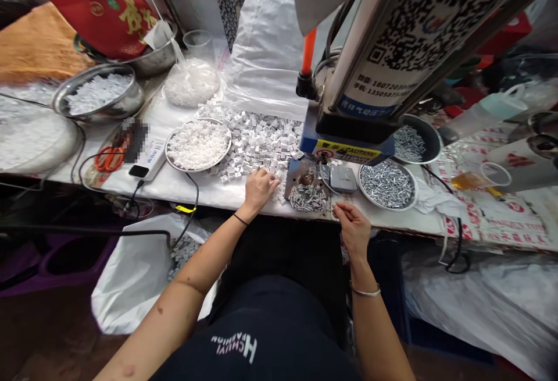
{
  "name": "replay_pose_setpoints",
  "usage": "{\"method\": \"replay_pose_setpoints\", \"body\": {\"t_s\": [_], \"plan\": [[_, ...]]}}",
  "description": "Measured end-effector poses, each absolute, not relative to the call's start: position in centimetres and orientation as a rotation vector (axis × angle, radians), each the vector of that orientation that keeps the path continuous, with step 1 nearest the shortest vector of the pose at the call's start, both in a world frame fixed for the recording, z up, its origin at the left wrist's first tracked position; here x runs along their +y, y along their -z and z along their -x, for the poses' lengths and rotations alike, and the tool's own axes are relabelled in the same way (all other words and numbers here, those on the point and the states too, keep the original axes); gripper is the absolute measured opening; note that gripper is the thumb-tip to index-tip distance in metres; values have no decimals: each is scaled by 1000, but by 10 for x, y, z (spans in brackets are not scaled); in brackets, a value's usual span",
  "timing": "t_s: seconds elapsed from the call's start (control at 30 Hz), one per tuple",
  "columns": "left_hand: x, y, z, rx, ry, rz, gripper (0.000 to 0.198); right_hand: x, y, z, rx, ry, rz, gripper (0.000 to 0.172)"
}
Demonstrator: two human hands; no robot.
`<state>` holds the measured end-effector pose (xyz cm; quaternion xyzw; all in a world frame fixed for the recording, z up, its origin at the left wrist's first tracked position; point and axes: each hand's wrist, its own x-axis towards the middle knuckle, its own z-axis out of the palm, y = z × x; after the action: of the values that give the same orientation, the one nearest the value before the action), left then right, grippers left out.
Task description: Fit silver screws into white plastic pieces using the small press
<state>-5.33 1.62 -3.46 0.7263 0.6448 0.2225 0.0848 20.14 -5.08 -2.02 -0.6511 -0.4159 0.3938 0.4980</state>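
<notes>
My left hand (pixel 260 188) is closed, fingers curled at the near edge of a spread of small white plastic blocks (pixel 257 142). Small white pieces (pixel 279 190) lie right beside its fingertips; what it holds, if anything, is too small to make out. On the right, my right hand (pixel 354 227) pinches thumb and fingers together at the table edge, and any item between them cannot be made out. Between the hands, a heap of small metal pins (pixel 308 198) lies on the dark base plate (pixel 299 171) of a press (pixel 349 131) with a caution label.
Right of the press stand a bowl of metal pins (pixel 387 186) and a darker bowl (pixel 431 145). A plate of white pieces (pixel 198 145) sits left, near a power strip (pixel 148 163) and orange-handled scissors (pixel 108 159). A cable (pixel 192 195) hangs over the front edge.
</notes>
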Motion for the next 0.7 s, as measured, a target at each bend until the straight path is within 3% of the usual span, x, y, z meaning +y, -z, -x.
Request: {"method": "replay_pose_setpoints", "body": {"t_s": [0.13, 0.47, 0.57, 0.7], "plan": [[11, 36, 45, 1946, -426, -2235, 27, -53, 21, -197, -1006, -972, 1559, 28], [11, 44, 44, 1875, -517, -2280, 15, -58, 15, -196, -882, -944, 1532, 30], [13, 39, 47, 1836, -726, -2235, 16, -60, 12, -197, -868, -935, 1515, 29], [21, 17, 33, 1596, -1255, -1986, 15, -60, 10, -195, -840, -935, 1491, 30]]}}
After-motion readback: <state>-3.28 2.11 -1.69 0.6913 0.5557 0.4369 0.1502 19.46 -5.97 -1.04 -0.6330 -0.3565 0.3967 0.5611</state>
